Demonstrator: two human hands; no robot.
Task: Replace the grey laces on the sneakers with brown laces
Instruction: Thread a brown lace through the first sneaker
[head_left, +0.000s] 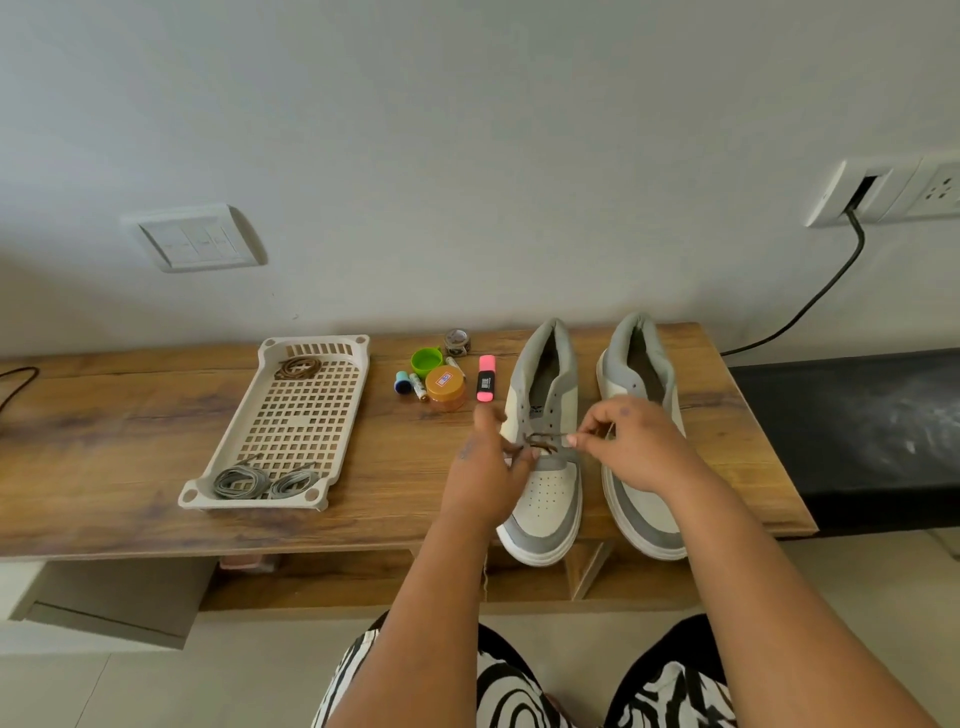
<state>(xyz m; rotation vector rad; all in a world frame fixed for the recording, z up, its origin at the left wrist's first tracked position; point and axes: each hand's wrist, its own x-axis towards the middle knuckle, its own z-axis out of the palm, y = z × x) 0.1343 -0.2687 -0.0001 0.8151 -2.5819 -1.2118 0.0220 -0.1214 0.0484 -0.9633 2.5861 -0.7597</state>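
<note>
Two white and grey sneakers stand toes toward me on the wooden table. Over the left sneaker (545, 488), a brown lace (540, 444) crosses the lowest eyelets. My left hand (488, 467) pinches one end of that lace at the shoe's left side. My right hand (628, 447) pinches the other end at the right side, and partly covers the right sneaker (644, 364), which shows no lace. Two coiled grey laces (260, 480) lie at the near end of the beige basket tray (301, 415). A coiled brown lace (298, 366) lies at its far end.
Between tray and shoes sit a pink highlighter (485, 385), an orange jar (445, 388), a green cap (427, 359), batteries (417, 386) and a small tin (457, 342). A black cable (810, 306) hangs from the wall socket at right. A dark bench (857, 431) adjoins the table.
</note>
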